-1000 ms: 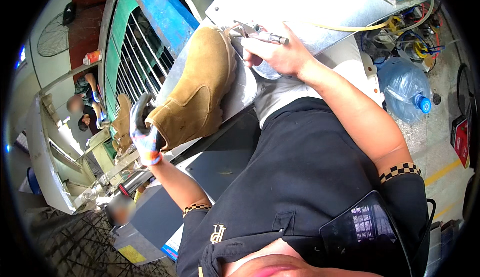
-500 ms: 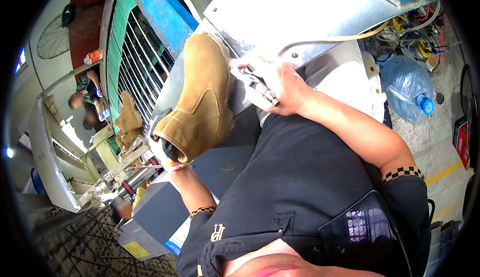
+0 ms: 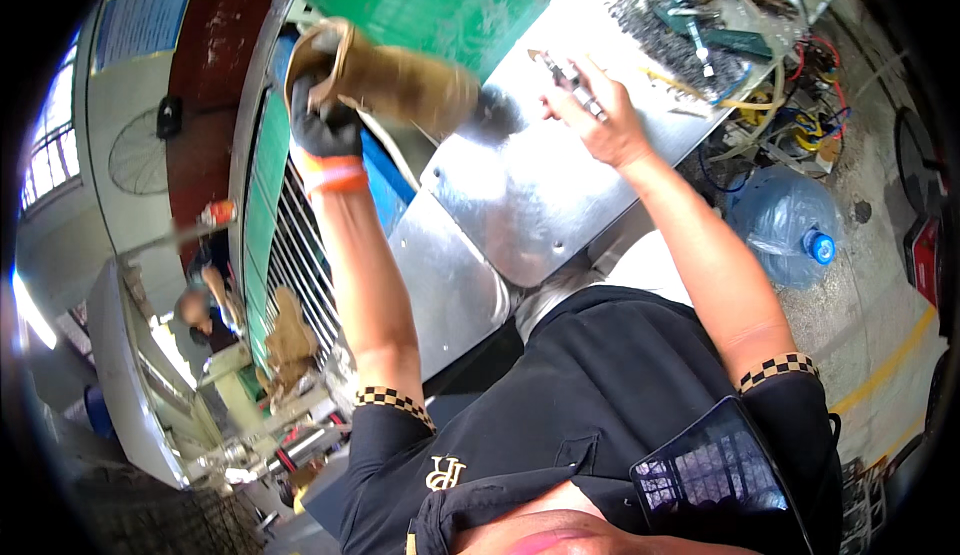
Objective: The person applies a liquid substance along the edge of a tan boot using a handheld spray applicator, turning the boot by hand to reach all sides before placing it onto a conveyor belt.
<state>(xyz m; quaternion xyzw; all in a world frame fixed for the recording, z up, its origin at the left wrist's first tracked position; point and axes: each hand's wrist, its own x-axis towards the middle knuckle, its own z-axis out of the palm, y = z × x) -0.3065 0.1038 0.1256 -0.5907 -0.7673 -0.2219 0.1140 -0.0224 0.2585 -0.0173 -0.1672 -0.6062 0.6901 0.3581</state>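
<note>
Boot (image 3: pixel 410 83) gripped by gloved left hand (image 3: pixel 328 135), metal tool (image 3: pixel 578 88) by right hand (image 3: pixel 612 127); gold letters (image 3: pixel 444 473) seen on shirt (image 3: pixel 570 375); far-left notice (image 3: pixel 145 23) unreadable.

Dark scraps (image 3: pixel 652 52) litter the shiny metal bench (image 3: pixel 545 210)

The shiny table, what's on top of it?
On the table lie a dark fluffy heap and a green thing. The right hand, holding a metal tool, hides one patch, so I can't tell what's behind it.
</note>
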